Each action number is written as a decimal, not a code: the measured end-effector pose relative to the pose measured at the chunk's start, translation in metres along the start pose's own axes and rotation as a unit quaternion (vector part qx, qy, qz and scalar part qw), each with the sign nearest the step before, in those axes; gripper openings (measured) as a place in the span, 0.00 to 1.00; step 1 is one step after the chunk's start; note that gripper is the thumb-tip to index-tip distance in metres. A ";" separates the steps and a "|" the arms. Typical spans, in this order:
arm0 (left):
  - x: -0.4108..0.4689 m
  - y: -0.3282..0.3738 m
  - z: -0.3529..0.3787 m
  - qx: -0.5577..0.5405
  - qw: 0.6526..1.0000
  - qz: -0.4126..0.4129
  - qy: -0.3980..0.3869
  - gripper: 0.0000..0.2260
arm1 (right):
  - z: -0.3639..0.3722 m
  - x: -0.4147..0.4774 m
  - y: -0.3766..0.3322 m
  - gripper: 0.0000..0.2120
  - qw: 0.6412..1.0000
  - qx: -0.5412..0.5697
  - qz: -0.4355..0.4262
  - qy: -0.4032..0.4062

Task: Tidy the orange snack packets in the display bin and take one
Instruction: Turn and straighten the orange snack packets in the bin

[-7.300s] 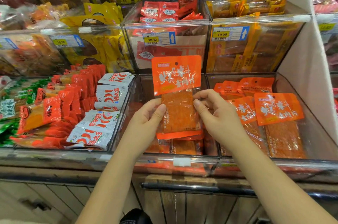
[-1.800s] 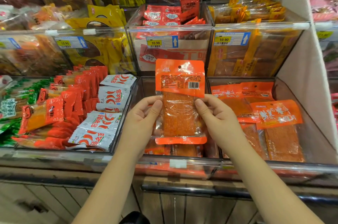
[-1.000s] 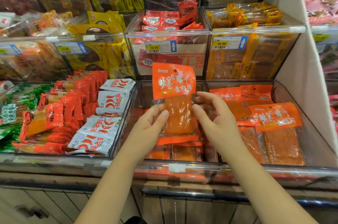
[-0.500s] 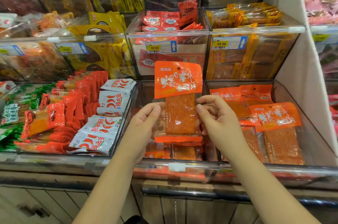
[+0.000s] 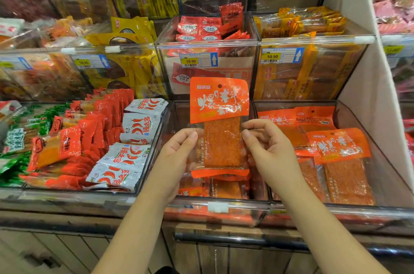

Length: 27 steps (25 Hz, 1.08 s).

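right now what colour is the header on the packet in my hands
Bright orange with white lettering, above a clear window, on the held packet in the head view.

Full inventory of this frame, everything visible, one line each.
held packet: one, orange, upright at centre
orange packets: several, orange, lying lower row right; more under the held one
white packets: several, white with red chillies, lower row left
red packets: many, red, standing beside the white ones
green packets: several, green, far left
red sachets: several, red, upper row middle
yellow packets: many, yellow, upper row left
price tags: several, yellow and blue, upper fronts
clear bins: several, see-through, stacked rows
left hand: grips held packet's left edge
right hand: pinches its right edge
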<state>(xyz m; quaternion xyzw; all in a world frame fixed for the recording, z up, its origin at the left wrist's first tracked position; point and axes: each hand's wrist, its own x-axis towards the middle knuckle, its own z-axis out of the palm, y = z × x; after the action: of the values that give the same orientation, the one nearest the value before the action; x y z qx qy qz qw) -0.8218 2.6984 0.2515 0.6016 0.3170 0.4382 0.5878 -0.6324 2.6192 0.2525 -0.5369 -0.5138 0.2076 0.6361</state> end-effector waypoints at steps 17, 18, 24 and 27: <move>-0.005 -0.012 0.013 0.215 0.973 0.078 0.033 0.05 | -0.028 0.018 0.002 0.22 0.997 -0.062 -0.035 0.000; -0.007 -0.013 0.018 0.303 0.943 0.130 0.043 0.05 | -0.048 0.029 0.003 0.21 0.994 -0.097 -0.028 0.034; -0.029 -0.011 0.128 0.518 0.840 0.062 -0.151 0.43 | -0.143 0.060 0.026 0.28 0.917 -0.371 0.099 0.107; -0.030 -0.016 0.148 0.562 0.814 0.045 -0.140 0.52 | -0.152 0.058 0.032 0.37 0.876 -0.458 0.134 0.069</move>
<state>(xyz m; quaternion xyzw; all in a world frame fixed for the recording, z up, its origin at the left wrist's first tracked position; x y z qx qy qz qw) -0.6991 2.6101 0.2425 0.8957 0.3948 0.1214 0.1649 -0.4672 2.6062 0.2647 -0.8448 -0.4295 -0.0057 0.3190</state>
